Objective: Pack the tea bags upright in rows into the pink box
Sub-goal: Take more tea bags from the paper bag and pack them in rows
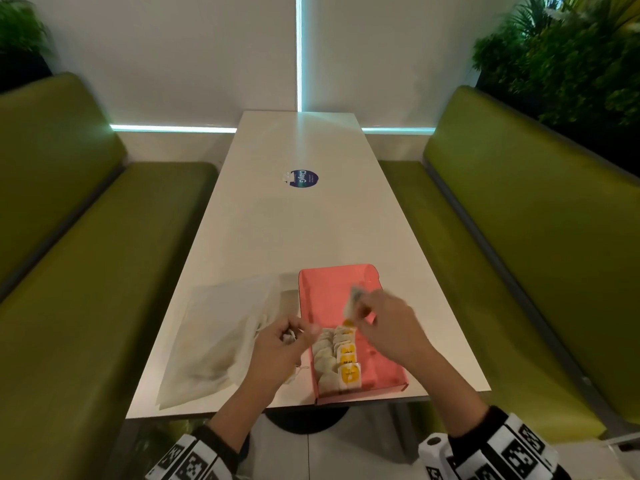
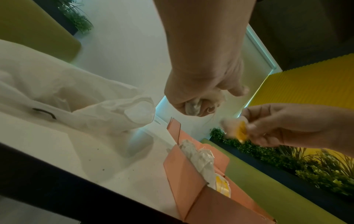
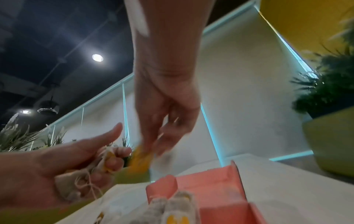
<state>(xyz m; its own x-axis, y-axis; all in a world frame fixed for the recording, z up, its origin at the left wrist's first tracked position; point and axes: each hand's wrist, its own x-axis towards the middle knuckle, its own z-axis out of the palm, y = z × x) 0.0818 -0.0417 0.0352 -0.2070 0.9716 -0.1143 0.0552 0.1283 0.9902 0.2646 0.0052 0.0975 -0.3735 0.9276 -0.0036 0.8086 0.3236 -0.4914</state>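
Observation:
The pink box [image 1: 322, 292] lies open on the near end of the white table [image 1: 304, 216], with rows of upright tea bags [image 1: 337, 358] at its near left; yellow tags show on the right row. My right hand [image 1: 374, 315] hovers over the box and pinches one tea bag [image 1: 352, 301] with a yellow tag [image 2: 241, 131], blurred by motion. My left hand [image 1: 287, 344], just left of the box, grips a bunch of tea bags [image 3: 76, 181] with strings in its curled fingers; the same bunch [image 2: 193, 106] shows in the left wrist view.
A crumpled white plastic bag [image 1: 221, 341] lies left of the box [image 2: 193, 189]. A round blue sticker [image 1: 302, 179] sits mid-table. Green benches [image 1: 86, 271] flank the table on both sides, with plants [image 1: 571, 53] behind them.

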